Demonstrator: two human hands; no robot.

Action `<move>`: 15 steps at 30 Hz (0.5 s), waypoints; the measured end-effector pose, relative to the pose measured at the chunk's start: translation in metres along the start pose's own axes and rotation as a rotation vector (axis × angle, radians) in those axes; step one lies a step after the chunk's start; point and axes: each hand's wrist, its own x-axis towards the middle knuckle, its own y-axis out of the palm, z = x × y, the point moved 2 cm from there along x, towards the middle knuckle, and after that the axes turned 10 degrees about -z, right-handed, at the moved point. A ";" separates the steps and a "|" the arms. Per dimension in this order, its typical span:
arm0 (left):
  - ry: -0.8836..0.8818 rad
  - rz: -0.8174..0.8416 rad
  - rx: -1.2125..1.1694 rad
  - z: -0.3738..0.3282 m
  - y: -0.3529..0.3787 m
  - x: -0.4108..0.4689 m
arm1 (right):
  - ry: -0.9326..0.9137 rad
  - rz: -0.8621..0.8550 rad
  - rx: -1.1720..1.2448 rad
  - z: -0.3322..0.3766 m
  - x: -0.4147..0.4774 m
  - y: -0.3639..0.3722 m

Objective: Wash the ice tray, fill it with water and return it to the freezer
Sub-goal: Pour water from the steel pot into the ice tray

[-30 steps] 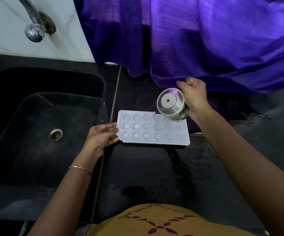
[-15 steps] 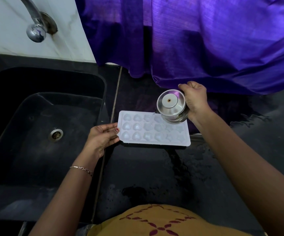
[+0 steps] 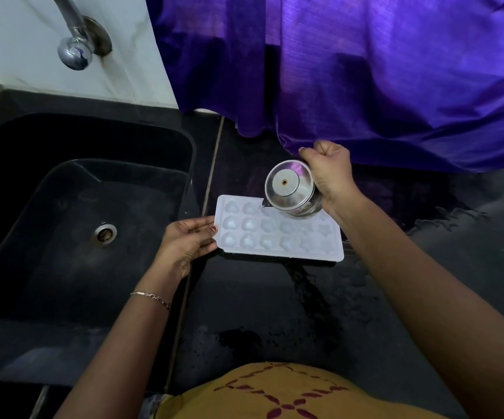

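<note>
Overhead view from my head camera. The white ice tray (image 3: 278,255) lies flat on the black counter (image 3: 244,300), just right of the black sink (image 3: 48,192), with its long side running left to right; its moulded cells stand in three rows, rounded and heart-like shapes toward the left, star shapes toward the right. My left hand (image 3: 188,241) holds the tray's short left edge, thumb laid on the rim and the other fingers curled under it. My right hand (image 3: 330,173) is closed in a fist round a small steel vessel (image 3: 290,189), tipped so that its round base faces the camera and its lower lip hangs over the tray's far row, near the middle. Whether water is leaving the lip I cannot tell. Wet patches and a dark streak mark the counter in front of the tray. A thin bracelet (image 3: 152,297) sits on my left wrist. Background: chrome tap (image 3: 74,51) on the white wall above the sink, drain (image 3: 104,234) in the sink floor, purple curtain (image 3: 365,71) hanging down to the counter behind the tray.
</note>
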 end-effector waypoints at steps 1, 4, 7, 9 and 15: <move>0.000 0.001 -0.003 0.000 0.000 0.000 | -0.009 0.004 -0.008 0.000 -0.001 0.001; -0.002 0.005 -0.008 0.000 0.000 -0.001 | -0.038 0.013 -0.032 0.000 -0.002 0.004; -0.005 0.005 -0.017 0.000 0.000 -0.001 | -0.053 0.015 -0.049 0.001 -0.001 0.004; -0.004 0.006 -0.015 0.000 0.000 -0.001 | -0.056 0.014 -0.053 0.002 0.000 0.004; -0.002 0.005 -0.007 -0.001 0.000 -0.001 | -0.069 0.014 -0.045 0.006 0.003 0.004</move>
